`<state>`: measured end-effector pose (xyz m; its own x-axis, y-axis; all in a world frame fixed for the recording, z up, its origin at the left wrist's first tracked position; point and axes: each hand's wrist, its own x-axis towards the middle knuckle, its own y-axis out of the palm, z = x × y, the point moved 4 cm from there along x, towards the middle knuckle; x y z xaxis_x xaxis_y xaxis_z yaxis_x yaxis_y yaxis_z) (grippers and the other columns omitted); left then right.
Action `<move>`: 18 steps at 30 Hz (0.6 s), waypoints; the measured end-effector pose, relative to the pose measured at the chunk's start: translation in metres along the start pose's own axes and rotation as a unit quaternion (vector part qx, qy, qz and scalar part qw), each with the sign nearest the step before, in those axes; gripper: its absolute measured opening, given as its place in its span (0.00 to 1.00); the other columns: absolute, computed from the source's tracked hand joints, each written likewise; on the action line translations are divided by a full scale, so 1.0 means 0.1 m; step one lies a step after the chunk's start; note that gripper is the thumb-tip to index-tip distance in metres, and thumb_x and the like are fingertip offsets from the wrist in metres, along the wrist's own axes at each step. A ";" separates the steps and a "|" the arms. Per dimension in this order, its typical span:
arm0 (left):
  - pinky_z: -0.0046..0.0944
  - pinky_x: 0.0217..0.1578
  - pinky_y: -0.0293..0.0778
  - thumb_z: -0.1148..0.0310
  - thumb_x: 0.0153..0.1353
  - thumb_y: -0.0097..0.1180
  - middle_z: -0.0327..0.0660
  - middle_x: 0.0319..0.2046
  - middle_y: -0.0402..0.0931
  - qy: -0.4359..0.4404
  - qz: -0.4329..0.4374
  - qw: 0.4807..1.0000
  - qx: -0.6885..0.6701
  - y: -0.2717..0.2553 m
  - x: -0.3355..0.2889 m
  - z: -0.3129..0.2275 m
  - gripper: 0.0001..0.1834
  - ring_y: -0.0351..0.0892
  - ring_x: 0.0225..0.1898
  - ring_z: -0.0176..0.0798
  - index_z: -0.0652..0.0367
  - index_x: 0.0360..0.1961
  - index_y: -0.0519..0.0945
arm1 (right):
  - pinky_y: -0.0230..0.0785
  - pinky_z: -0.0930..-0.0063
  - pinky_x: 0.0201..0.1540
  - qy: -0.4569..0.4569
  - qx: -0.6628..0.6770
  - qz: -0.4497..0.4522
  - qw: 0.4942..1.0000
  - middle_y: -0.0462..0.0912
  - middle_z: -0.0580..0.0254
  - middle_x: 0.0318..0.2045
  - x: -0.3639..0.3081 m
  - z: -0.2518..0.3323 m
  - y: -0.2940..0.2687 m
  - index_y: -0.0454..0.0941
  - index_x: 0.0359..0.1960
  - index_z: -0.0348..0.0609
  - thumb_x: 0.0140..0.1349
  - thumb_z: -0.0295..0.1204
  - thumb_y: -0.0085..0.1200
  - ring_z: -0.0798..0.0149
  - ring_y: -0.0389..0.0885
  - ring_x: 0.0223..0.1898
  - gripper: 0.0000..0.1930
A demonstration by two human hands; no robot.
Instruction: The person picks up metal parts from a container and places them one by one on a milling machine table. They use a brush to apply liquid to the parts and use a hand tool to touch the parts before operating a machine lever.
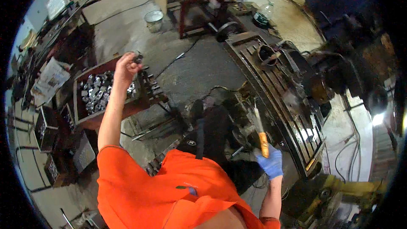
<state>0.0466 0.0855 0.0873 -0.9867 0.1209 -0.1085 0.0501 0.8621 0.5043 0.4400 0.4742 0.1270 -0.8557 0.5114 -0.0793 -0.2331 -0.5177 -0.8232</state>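
My bare left hand [125,68] is raised at the far left, its fingers closed around a small dark metal part [137,58]. Just beneath it stands a brown open box [94,121] filled with small shiny metal parts [98,95]. In a blue glove, my right hand [270,161] grips a paintbrush [263,143] by its orange-yellow handle. The brush points away from me, with its pale end [257,116] beside the slotted metal machine bed [277,112].
Farther back are a metal bucket [154,20] on the floor and a reddish-brown table [183,19]. Dark crates [46,129] stand at the left. A round metal cup [265,54] sits on the machine bed's far end. A cable [180,56] crosses the floor.
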 end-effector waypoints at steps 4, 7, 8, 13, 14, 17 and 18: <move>0.35 0.23 0.72 0.67 0.51 0.55 0.35 0.24 0.69 -0.067 0.107 0.992 -0.013 0.94 -0.12 0.56 0.11 0.68 0.20 0.29 0.60 0.34 0.72 | 0.69 0.59 0.32 -0.033 -0.061 0.085 0.994 0.78 0.50 0.26 0.13 0.53 0.08 0.75 0.30 0.47 0.48 0.49 0.55 0.48 0.77 0.30 0.18; 0.36 0.22 0.72 0.66 0.52 0.53 0.37 0.24 0.70 -0.133 0.190 0.972 -0.020 1.68 -0.30 1.07 0.17 0.70 0.17 0.35 0.62 0.42 0.71 | 0.69 0.58 0.33 -0.047 -0.104 0.102 0.988 0.79 0.49 0.27 0.19 0.57 0.11 0.76 0.31 0.46 0.49 0.53 0.51 0.48 0.77 0.31 0.22; 0.37 0.21 0.74 0.66 0.53 0.52 0.38 0.25 0.71 -0.157 0.242 0.957 -0.028 1.87 -0.34 1.26 0.18 0.72 0.17 0.35 0.63 0.44 0.71 | 0.69 0.58 0.33 -0.042 -0.115 0.104 0.987 0.79 0.48 0.27 0.21 0.56 0.09 0.76 0.31 0.46 0.49 0.54 0.50 0.47 0.77 0.31 0.23; 0.40 0.24 0.76 0.65 0.58 0.47 0.45 0.30 0.76 -0.255 0.374 0.891 -0.033 2.55 -0.77 1.83 0.18 0.78 0.25 0.42 0.63 0.47 0.70 | 0.68 0.58 0.32 0.016 -0.133 0.084 0.987 0.78 0.46 0.23 0.18 0.28 -0.12 0.77 0.28 0.43 0.51 0.56 0.47 0.47 0.77 0.27 0.26; 0.41 0.24 0.77 0.65 0.59 0.46 0.48 0.30 0.76 -0.272 0.389 0.880 -0.020 2.63 -0.85 1.90 0.17 0.79 0.25 0.44 0.64 0.46 0.70 | 0.68 0.58 0.31 0.029 -0.134 0.082 0.987 0.78 0.46 0.23 0.16 0.18 -0.15 0.77 0.26 0.43 0.51 0.56 0.47 0.47 0.77 0.27 0.26; 0.42 0.25 0.78 0.64 0.61 0.44 0.52 0.30 0.76 -0.298 0.400 0.866 0.026 2.82 -1.02 2.08 0.16 0.80 0.24 0.47 0.66 0.45 0.68 | 0.68 0.58 0.31 0.073 -0.125 0.073 0.987 0.77 0.45 0.22 0.11 -0.03 -0.27 0.77 0.20 0.41 0.51 0.56 0.47 0.47 0.77 0.27 0.26; 0.42 0.25 0.78 0.64 0.62 0.43 0.52 0.30 0.76 -0.305 0.408 0.860 0.045 2.87 -1.06 2.13 0.16 0.80 0.24 0.48 0.66 0.44 0.67 | 0.67 0.58 0.30 0.069 -0.134 0.073 0.986 0.77 0.45 0.21 0.08 -0.08 -0.29 0.77 0.21 0.41 0.51 0.56 0.47 0.48 0.77 0.27 0.26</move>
<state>0.1986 0.4252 0.0611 -0.3552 0.9147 -0.1926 0.7251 0.3996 0.5608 0.4437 0.4990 0.1459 -0.7958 0.5427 -0.2684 0.0348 -0.4016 -0.9152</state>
